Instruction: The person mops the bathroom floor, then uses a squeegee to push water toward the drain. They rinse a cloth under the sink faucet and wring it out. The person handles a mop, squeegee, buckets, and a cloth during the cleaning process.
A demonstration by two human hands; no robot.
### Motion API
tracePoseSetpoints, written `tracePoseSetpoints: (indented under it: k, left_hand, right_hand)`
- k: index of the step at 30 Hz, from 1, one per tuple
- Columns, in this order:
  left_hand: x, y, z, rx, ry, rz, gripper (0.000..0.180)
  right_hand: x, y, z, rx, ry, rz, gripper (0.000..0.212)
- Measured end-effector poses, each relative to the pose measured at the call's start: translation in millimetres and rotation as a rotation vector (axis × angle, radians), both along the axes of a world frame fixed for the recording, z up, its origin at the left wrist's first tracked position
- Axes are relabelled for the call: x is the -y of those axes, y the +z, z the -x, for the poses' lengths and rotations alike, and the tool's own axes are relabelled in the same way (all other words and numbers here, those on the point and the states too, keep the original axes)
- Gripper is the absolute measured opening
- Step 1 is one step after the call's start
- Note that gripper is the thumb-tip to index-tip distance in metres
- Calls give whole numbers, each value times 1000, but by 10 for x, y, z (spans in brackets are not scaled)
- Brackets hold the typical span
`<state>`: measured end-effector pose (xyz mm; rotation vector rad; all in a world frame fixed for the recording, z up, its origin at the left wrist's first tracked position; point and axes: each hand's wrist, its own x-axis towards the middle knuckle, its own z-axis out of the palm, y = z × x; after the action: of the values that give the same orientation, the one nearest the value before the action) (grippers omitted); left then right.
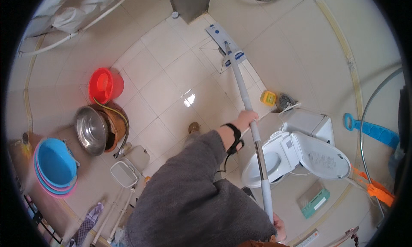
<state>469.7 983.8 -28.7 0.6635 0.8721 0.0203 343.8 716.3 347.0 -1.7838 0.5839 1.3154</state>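
A flat mop (240,81) with a white and silver pole runs from the lower right up to the far wall. Its blue-and-white head rests on the tiled floor along the wall's base. My left hand (247,118), with a black band at the wrist, is wrapped around the middle of the pole. Near the lower edge, my right hand (280,228) is closed at the pole's upper end, partly hidden by the pole. A grey sleeve covers my left arm. Below the arm, the tip of a brown shoe (194,127) shows on the floor.
A white toilet (270,161) with its lid up stands right of the pole, beside a yellow container (268,98). To the left are a red bucket (105,84), a steel basin (91,131), stacked blue and pink basins (56,163) and a small bin (124,173). Wet-looking glare marks the floor.
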Motion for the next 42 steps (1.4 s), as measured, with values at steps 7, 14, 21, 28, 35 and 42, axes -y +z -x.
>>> tracePoseSetpoints:
  k: [7, 14, 21, 28, 35, 42]
  left_hand:
    - [528, 107, 594, -93, -86, 44, 13]
    - [1423, 805, 1783, -360, -21, 95, 16]
    - [2128, 670, 2623, -633, 44, 183, 26]
    - [2487, 609, 2375, -734, -111, 201, 24]
    - [2360, 959, 1222, -417, -459, 48, 26]
    - [1320, -190, 410, 253, -447, -34, 10]
  right_hand:
    - [552, 454, -52, -70, 452, 252, 42]
    - [1847, 578, -303, -473, 272, -170, 41]
    - [2103, 643, -770, -654, 356, 61, 58]
    - [2382, 1022, -338, -143, 112, 250, 56]
    - [2335, 1325, 85, -217, -48, 183, 51]
    - [1122, 652, -153, 138, 324, 233, 44]
